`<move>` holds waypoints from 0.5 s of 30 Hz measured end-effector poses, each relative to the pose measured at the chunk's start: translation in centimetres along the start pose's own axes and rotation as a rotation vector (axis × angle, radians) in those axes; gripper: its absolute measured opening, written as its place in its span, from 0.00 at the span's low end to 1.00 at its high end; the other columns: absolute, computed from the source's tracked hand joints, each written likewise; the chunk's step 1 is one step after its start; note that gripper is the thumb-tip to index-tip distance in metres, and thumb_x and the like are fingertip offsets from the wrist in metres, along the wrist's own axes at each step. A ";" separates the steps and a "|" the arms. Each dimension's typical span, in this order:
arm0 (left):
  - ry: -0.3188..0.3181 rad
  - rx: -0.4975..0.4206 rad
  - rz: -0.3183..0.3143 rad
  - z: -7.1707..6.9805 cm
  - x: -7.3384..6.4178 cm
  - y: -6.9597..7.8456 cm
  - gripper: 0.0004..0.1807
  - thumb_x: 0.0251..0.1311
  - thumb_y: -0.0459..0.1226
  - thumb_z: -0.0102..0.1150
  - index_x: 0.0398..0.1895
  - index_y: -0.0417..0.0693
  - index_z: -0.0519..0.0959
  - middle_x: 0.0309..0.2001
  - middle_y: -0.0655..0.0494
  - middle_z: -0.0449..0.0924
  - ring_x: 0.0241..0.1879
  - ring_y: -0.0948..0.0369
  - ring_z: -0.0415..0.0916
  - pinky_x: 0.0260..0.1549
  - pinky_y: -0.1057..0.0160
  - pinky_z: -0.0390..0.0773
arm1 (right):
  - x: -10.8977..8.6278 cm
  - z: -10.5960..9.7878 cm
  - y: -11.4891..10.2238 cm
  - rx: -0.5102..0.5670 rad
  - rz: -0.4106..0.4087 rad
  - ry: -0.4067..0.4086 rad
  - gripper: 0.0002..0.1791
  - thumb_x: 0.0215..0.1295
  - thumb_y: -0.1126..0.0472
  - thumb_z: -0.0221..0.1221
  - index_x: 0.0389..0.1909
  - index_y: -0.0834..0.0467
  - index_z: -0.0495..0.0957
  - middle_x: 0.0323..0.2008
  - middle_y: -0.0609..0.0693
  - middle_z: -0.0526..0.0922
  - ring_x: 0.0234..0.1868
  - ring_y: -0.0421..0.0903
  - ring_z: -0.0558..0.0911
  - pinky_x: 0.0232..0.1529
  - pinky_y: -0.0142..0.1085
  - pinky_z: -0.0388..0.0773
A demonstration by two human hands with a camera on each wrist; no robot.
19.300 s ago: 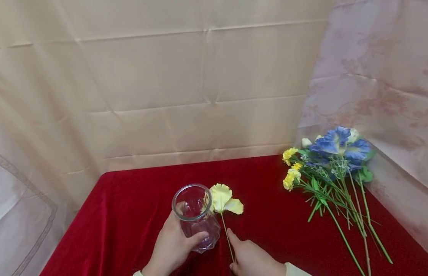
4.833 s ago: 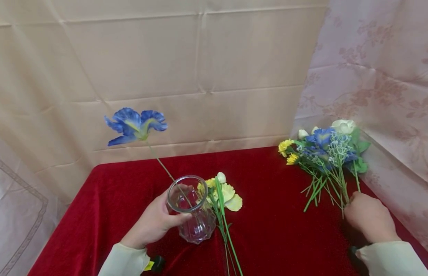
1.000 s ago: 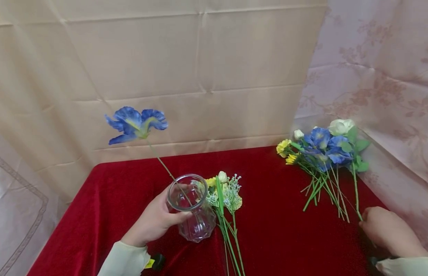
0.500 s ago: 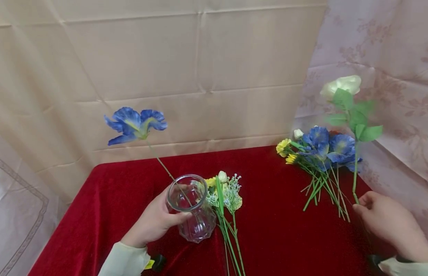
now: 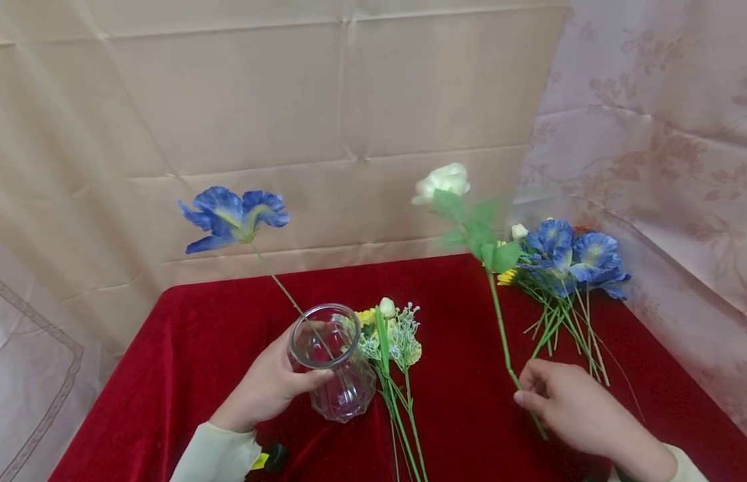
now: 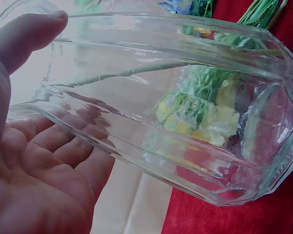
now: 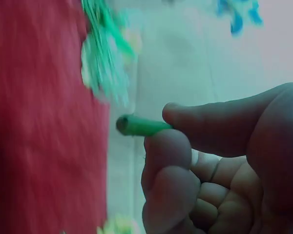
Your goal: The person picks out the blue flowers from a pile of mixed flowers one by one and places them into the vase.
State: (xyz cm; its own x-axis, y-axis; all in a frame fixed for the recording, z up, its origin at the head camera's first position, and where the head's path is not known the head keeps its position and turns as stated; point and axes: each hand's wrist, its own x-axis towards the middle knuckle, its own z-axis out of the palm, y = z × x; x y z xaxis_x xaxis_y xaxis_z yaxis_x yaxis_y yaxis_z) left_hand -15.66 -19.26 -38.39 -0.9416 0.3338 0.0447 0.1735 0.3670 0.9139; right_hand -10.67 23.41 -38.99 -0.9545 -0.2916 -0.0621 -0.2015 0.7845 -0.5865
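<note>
My left hand (image 5: 274,385) holds a clear faceted glass vase (image 5: 349,402) round its upper part, thumb on the near side. One blue iris-like flower (image 5: 229,217) leans left out of the vase, its stem showing through the glass. To the right, my right hand (image 5: 569,402) pinches the lower stem of a white rose (image 5: 448,182) with green leaves, held up over the table. The right wrist view shows the cut end of the green stem (image 7: 141,126) sticking out between thumb and finger. In the left wrist view, the vase (image 6: 136,53) has the thumb on one side, fingers on the other.
Right beside the vase lie a white bud (image 5: 387,308), yellow blooms and a pale blue filler sprig (image 5: 403,341). A heap of blue flowers (image 5: 590,261) sits at the table's back right. Red cloth (image 5: 229,321) covers the table; beige curtain (image 5: 241,100) hangs behind.
The right hand has lifted the white rose from the heap and moved it left. Earlier, the blue flower came into the vase and several stems gathered beside it. The left hand stays on the vase.
</note>
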 end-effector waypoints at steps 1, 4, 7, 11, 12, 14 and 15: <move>0.000 0.000 -0.001 0.0 0.0 0.0 0.36 0.52 0.44 0.76 0.64 0.58 0.70 0.59 0.51 0.77 0.56 0.58 0.76 0.55 0.50 0.73 | 0.1 0.7 -0.6 0.021 -0.033 -0.021 0.10 0.66 0.57 0.65 0.30 0.49 0.73 0.16 0.37 0.71 0.17 0.36 0.69 0.21 0.34 0.67; 0.002 0.000 -0.003 0.0 0.0 0.0 0.36 0.52 0.44 0.76 0.64 0.58 0.70 0.58 0.52 0.78 0.56 0.58 0.76 0.55 0.50 0.72 | 0.5 2.7 -2.1 0.073 -0.110 -0.111 0.10 0.66 0.57 0.65 0.29 0.47 0.73 0.17 0.37 0.71 0.18 0.34 0.69 0.21 0.33 0.68; 0.006 0.002 -0.003 0.0 -0.1 0.0 0.36 0.52 0.44 0.76 0.64 0.58 0.70 0.57 0.54 0.78 0.56 0.58 0.76 0.55 0.50 0.72 | 0.9 4.6 -3.3 0.131 -0.113 -0.229 0.11 0.66 0.57 0.65 0.27 0.47 0.73 0.17 0.39 0.72 0.19 0.36 0.69 0.22 0.34 0.69; 0.008 0.003 0.006 0.1 -0.1 0.0 0.35 0.52 0.42 0.76 0.64 0.58 0.70 0.57 0.54 0.79 0.55 0.58 0.76 0.55 0.50 0.73 | 1.2 6.8 -3.9 0.167 -0.103 -0.331 0.11 0.65 0.57 0.66 0.26 0.47 0.74 0.17 0.40 0.72 0.19 0.37 0.68 0.23 0.34 0.69; 0.009 0.003 0.007 0.1 -0.1 0.0 0.35 0.52 0.42 0.76 0.64 0.58 0.70 0.57 0.54 0.79 0.55 0.58 0.76 0.55 0.50 0.73 | 1.3 7.3 -3.9 0.163 -0.117 -0.340 0.12 0.64 0.58 0.66 0.25 0.48 0.73 0.16 0.39 0.71 0.18 0.36 0.68 0.23 0.34 0.69; 0.011 0.001 0.009 0.1 0.0 0.0 0.35 0.52 0.41 0.76 0.64 0.58 0.70 0.57 0.54 0.78 0.55 0.58 0.76 0.55 0.49 0.73 | 1.4 8.2 -3.7 0.143 -0.159 -0.348 0.13 0.64 0.58 0.66 0.25 0.47 0.72 0.16 0.37 0.70 0.18 0.34 0.66 0.22 0.33 0.68; 0.013 0.001 0.007 0.1 0.0 0.0 0.36 0.52 0.41 0.76 0.64 0.58 0.70 0.57 0.54 0.78 0.55 0.58 0.76 0.55 0.49 0.72 | 1.4 8.6 -3.6 0.132 -0.180 -0.349 0.13 0.64 0.59 0.66 0.25 0.47 0.72 0.16 0.36 0.69 0.18 0.33 0.66 0.22 0.32 0.68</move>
State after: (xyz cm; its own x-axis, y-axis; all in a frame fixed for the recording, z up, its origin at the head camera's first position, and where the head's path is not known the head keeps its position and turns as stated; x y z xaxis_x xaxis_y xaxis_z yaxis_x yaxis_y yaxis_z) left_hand -15.60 -19.18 -38.45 -0.9439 0.3253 0.0568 0.1808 0.3654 0.9131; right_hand -9.37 15.49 -43.90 -0.7702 -0.6036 -0.2061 -0.3066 0.6337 -0.7102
